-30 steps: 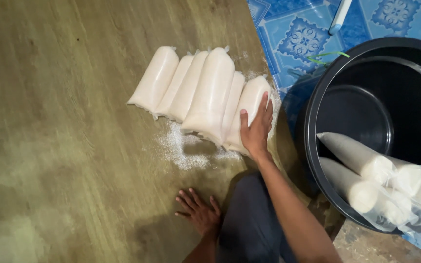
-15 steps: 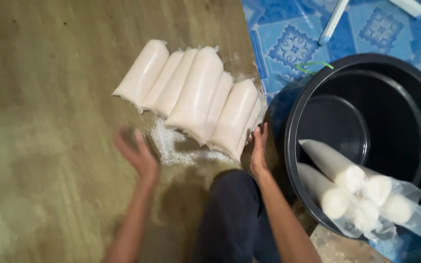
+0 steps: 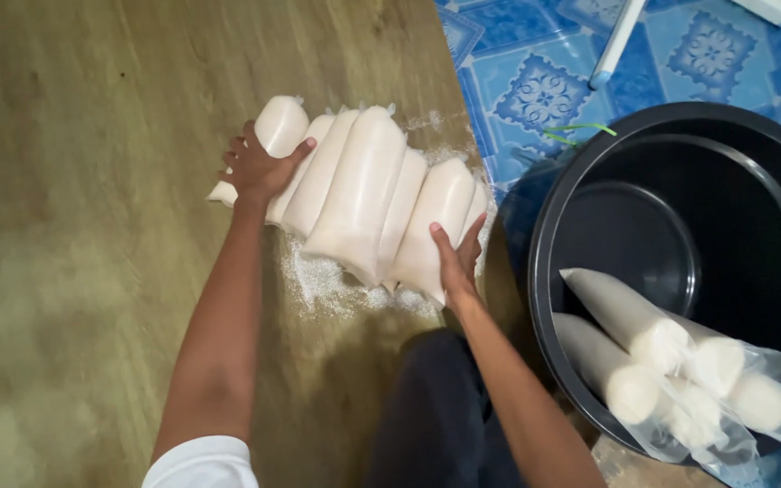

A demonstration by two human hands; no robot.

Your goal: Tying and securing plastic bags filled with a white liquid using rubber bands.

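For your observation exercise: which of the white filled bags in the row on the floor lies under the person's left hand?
The outermost bag at the row's left end; the left hand rests on it. The right hand presses the opposite end of the row.

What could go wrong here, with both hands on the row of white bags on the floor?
1. White grains already lie scattered on the floor beside the row of white bags, so a bag may be leaking; pressing could spill more.
2. The left hand and right hand touch only the end bags; lifted together, the middle bags might slide out.
3. The black tub stands close to the right forearm and could be bumped.
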